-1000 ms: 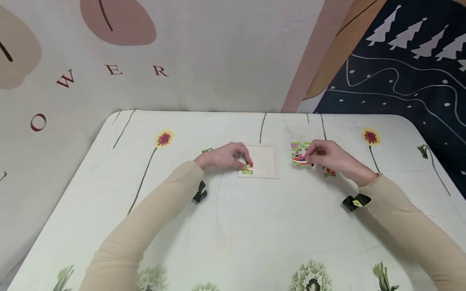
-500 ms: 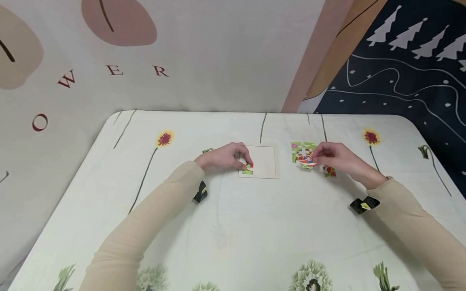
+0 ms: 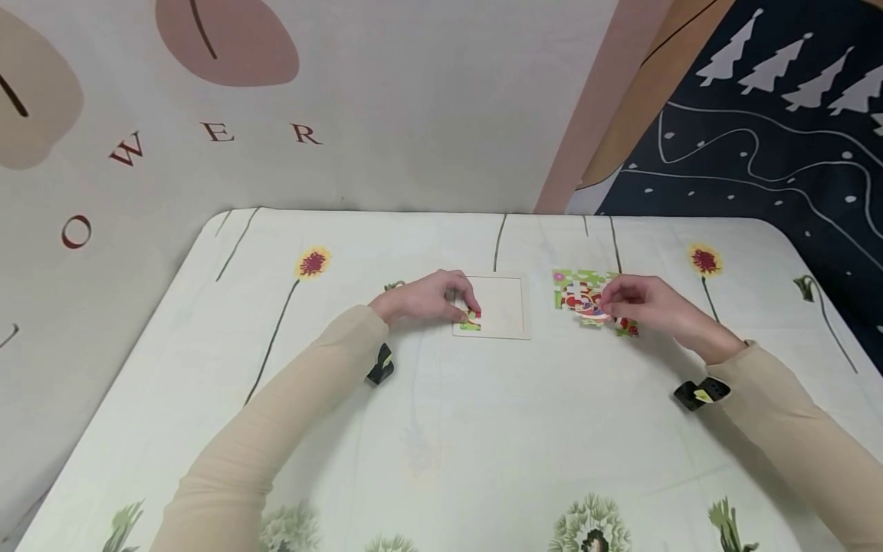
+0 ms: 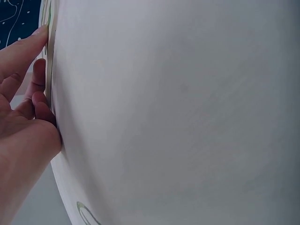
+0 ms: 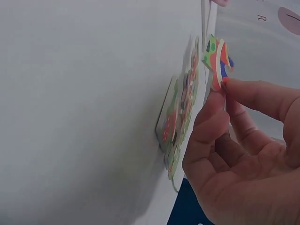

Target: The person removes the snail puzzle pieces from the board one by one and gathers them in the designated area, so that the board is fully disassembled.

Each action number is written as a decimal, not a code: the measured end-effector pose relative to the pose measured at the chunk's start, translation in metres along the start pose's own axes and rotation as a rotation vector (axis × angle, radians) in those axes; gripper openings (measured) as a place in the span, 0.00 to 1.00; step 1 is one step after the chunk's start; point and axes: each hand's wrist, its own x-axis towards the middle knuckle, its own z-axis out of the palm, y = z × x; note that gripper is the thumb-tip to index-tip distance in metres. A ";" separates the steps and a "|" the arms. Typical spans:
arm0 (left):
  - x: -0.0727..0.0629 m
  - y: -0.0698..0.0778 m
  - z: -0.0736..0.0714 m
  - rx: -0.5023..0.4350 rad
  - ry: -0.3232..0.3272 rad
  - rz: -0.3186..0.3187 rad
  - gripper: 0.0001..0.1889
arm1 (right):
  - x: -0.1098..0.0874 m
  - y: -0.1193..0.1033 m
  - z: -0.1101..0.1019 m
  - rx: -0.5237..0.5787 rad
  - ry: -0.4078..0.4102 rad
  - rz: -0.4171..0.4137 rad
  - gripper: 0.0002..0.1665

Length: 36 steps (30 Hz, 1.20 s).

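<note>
In the head view my left hand (image 3: pixel 434 297) is at the left side of a pale puzzle tray (image 3: pixel 503 307). Its thumb and forefinger hold a green and red puzzle piece (image 3: pixel 472 320) in the tray's lower left corner. The left wrist view shows the thumb tip at the tray's edge, with the other fingers curled below. My right hand (image 3: pixel 645 301) pinches a red, green and blue puzzle piece (image 5: pixel 217 58) between thumb and fingertips. It is raised over a cluster of puzzle pieces (image 3: pixel 569 290) lying right of the tray, partly hidden by the hand.
A white flowered cloth (image 3: pixel 441 429) covers the table. Behind it rises a pale printed wall hanging (image 3: pixel 428 138), with a dark tree-patterned one (image 3: pixel 745 169) to the right. Another red and green piece (image 3: pixel 628 327) lies below the right hand.
My right hand has moved a little to the right with its puzzle piece, uncovering more of the cluster. The left hand and the tray stay put.
</note>
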 end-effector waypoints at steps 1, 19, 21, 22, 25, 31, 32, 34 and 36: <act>0.000 0.000 0.000 -0.001 0.001 -0.001 0.09 | -0.001 0.001 0.000 -0.010 -0.002 -0.006 0.10; 0.000 0.001 0.001 0.010 0.004 0.004 0.09 | -0.001 0.008 0.004 -0.162 -0.013 -0.073 0.06; 0.000 0.001 0.001 0.010 0.004 0.005 0.09 | -0.001 0.008 0.004 -0.170 -0.005 -0.078 0.06; 0.000 0.001 0.001 0.009 0.004 0.007 0.09 | -0.001 0.008 0.004 -0.171 -0.002 -0.082 0.06; 0.000 0.001 0.001 0.006 0.004 0.010 0.09 | 0.000 0.009 0.004 -0.173 0.003 -0.088 0.05; -0.002 0.002 0.000 0.002 0.006 0.015 0.09 | -0.001 0.006 0.004 -0.193 0.013 -0.067 0.06; -0.002 0.002 0.001 0.001 0.008 0.013 0.09 | -0.001 0.006 0.004 -0.196 0.015 -0.059 0.06; -0.002 0.003 0.002 0.002 0.015 0.011 0.09 | -0.001 0.005 0.004 -0.201 0.021 -0.047 0.06; -0.002 0.003 0.003 0.004 0.028 0.010 0.10 | -0.001 0.004 0.003 -0.201 0.027 -0.039 0.07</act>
